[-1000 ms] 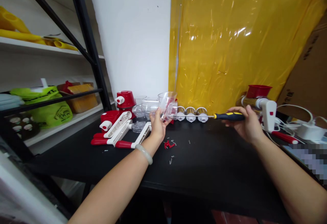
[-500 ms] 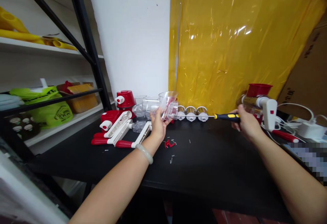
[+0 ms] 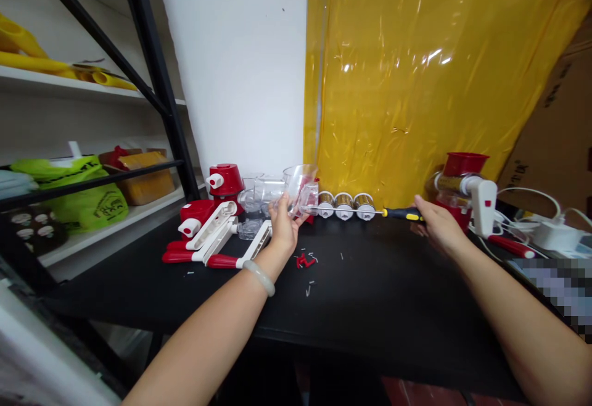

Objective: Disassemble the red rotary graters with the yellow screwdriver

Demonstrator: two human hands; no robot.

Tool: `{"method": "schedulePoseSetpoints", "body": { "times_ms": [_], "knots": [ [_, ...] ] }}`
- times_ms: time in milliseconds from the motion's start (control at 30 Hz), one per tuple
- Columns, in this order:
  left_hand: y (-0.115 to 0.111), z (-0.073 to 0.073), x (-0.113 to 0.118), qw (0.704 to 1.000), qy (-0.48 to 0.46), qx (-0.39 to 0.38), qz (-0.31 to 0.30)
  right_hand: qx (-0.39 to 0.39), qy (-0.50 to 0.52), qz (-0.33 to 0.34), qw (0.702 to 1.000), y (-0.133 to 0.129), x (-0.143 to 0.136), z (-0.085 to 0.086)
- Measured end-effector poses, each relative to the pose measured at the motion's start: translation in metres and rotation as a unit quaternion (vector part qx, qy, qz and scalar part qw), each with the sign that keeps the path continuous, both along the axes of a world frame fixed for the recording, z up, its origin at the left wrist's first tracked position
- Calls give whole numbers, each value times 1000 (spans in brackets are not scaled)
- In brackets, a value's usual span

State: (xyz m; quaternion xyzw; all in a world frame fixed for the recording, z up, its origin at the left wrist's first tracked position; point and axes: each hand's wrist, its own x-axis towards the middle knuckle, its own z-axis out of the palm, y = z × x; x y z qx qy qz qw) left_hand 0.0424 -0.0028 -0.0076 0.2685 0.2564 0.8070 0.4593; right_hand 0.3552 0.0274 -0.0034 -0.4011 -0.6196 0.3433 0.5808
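My left hand (image 3: 285, 227) is closed around a clear plastic grater housing (image 3: 303, 187), held on its side above the table. My right hand (image 3: 435, 224) grips the rear end of a black and yellow screwdriver (image 3: 402, 213). The long shaft lies level, pointing left, and its tip is at or inside the housing's right end; the exact contact is too small to tell. Behind the shaft stand three metal grater drums (image 3: 344, 206) with white rims. Below my left hand lie small red parts (image 3: 304, 261) and several loose screws (image 3: 309, 289).
White crank handles with red grips (image 3: 224, 261) and red bases (image 3: 226, 179) sit at the left. An assembled rotary grater (image 3: 467, 184) stands at the right, beside white cables and a power strip (image 3: 557, 233). A black-framed shelf (image 3: 160, 79) borders the left side.
My right hand has shifted slightly left with the screwdriver, and its grip looks looser at the handle's end. The housing stays in my left hand; the whole view has shifted a little.
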Motion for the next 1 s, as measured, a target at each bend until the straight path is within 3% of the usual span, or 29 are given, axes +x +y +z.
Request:
{"method": "schedulePoseSetpoints", "body": {
  "times_ms": [167,233,367,467,567,667,767,867,1000],
  "knots": [
    [1,-1,0,1000,-2,1,-12,-24,169,115,979,-8,4,4],
    [1,-2,1,1000,-1,2,-16,-37,183,150,971,-10,6,6],
    [0,-1,2,1000,3,1,-8,-79,109,83,987,-2,8,1],
    [-2,0,2,1000,6,-1,-5,-55,98,44,993,2,6,-3],
    [-3,0,3,1000,8,-4,-6,-28,147,81,985,0,3,-3],
    [-3,-1,3,1000,20,0,-4,-50,176,138,973,-2,1,-2],
    [-3,-3,4,1000,29,7,3,-75,135,73,985,2,1,-5],
    [-2,-4,4,999,42,5,5,-30,87,-15,996,11,2,-11],
    [0,-4,5,999,45,5,4,0,120,-30,992,19,4,-17]
  ]
}}
